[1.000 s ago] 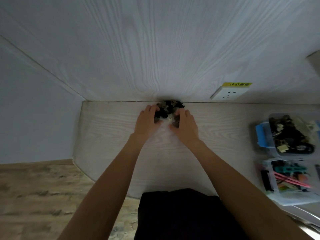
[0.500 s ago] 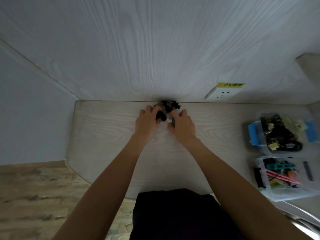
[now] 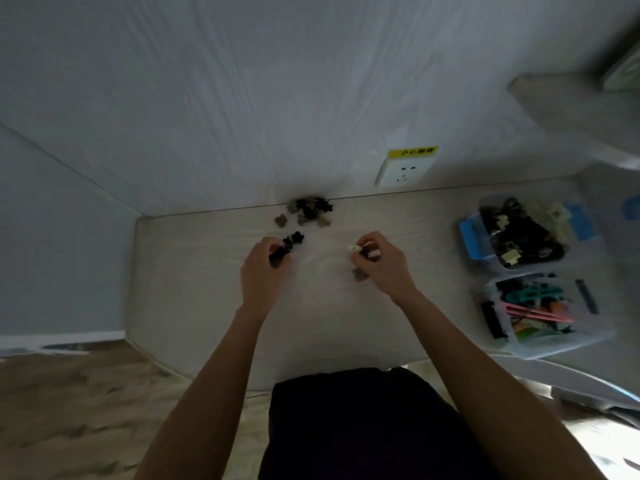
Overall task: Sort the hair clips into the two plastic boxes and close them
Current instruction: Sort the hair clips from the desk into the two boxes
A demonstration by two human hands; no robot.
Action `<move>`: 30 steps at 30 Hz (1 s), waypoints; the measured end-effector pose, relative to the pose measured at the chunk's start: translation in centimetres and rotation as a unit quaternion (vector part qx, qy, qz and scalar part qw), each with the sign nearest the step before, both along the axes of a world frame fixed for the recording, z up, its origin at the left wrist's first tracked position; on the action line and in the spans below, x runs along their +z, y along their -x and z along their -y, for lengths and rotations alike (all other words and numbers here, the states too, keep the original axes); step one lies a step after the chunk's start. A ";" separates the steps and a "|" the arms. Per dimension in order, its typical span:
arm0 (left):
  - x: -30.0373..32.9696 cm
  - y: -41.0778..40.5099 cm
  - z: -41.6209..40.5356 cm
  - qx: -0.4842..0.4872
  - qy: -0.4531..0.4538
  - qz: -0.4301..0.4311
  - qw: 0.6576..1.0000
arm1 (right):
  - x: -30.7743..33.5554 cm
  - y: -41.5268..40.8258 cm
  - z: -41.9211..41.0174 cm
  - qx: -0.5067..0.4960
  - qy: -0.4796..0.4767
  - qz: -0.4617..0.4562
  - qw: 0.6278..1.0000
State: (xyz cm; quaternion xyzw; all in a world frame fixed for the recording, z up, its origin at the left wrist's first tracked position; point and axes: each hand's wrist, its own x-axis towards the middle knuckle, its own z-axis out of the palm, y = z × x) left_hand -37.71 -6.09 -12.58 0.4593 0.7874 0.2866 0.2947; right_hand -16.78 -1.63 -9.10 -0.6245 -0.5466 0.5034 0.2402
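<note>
Pale wood-grain desk [image 3: 214,306] runs up to a white grained wall, and that is where your work lies: a small heap of dark and tan hair clips [image 3: 309,211] sits at the back edge where desk meets wall, with a few strays just in front of it. Your left hand [image 3: 263,268] is nearer you than the heap, its fingers curled around a bunch of black clips [image 3: 285,249] that stick out past the fingertips toward the heap. Your right hand [image 3: 381,263] is apart from the left, its fingertips pinching a small cream clip [image 3: 354,249]; a grey clip [image 3: 360,275] shows just beneath that hand, and whether it lies on the desk or hangs from the palm cannot be told. Off to your right stand the two plastic boxes, both without lids on: the farther one, the blue-latched box [image 3: 469,239], holds mostly black and cream clips, and just nearer you the clear box [image 3: 595,336] holds coloured ones, pink, teal and orange among them. Motion blur softens both. On the wall behind, a white power socket [image 3: 403,171] with a yellow label above it sits right of the heap. Your dark clothing [image 3: 363,427] fills the bottom of the view, with wood-patterned floor [image 3: 69,410] to the left.
</note>
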 end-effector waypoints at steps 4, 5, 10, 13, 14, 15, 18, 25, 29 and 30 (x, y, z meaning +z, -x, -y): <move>2.5 -3.2 0.1 0.001 -0.047 0.048 0.998 | 3.8 -4.7 0.8 -0.046 -0.017 -0.077 0.996; 3.5 -4.9 -0.4 -0.015 -0.064 0.062 0.996 | 5.0 -6.6 0.9 -0.057 -0.038 -0.083 0.994; 7.8 -15.1 -4.1 -0.192 -0.134 0.098 0.967 | 8.2 -16.3 -0.2 -0.114 -0.149 0.067 0.980; 9.2 -21.7 -6.8 -0.284 -0.156 0.078 0.943 | 7.9 -20.9 -1.7 -0.134 -0.152 0.150 0.968; 9.5 -23.4 -7.7 -0.307 -0.161 0.064 0.936 | 7.8 -21.8 -2.2 -0.130 -0.153 0.164 0.966; 9.8 -25.1 -8.6 -0.324 -0.162 0.049 0.931 | 7.7 -22.5 -2.6 -0.122 -0.157 0.179 0.964; 9.5 -28.3 -10.8 -0.352 -0.142 -0.009 0.925 | 7.6 -24.1 -3.7 -0.075 -0.180 0.240 0.951; 7.4 -29.3 -11.5 -0.389 -0.149 -0.117 0.902 | 5.4 -28.3 -5.2 -0.004 -0.174 0.305 0.936; 6.3 -28.2 -10.9 -0.431 -0.158 -0.155 0.875 | 4.7 -29.2 -4.8 -0.001 -0.161 0.313 0.936; 6.1 -27.8 -10.6 -0.431 -0.169 -0.146 0.874 | 4.8 -29.0 -4.5 -0.017 -0.181 0.317 0.931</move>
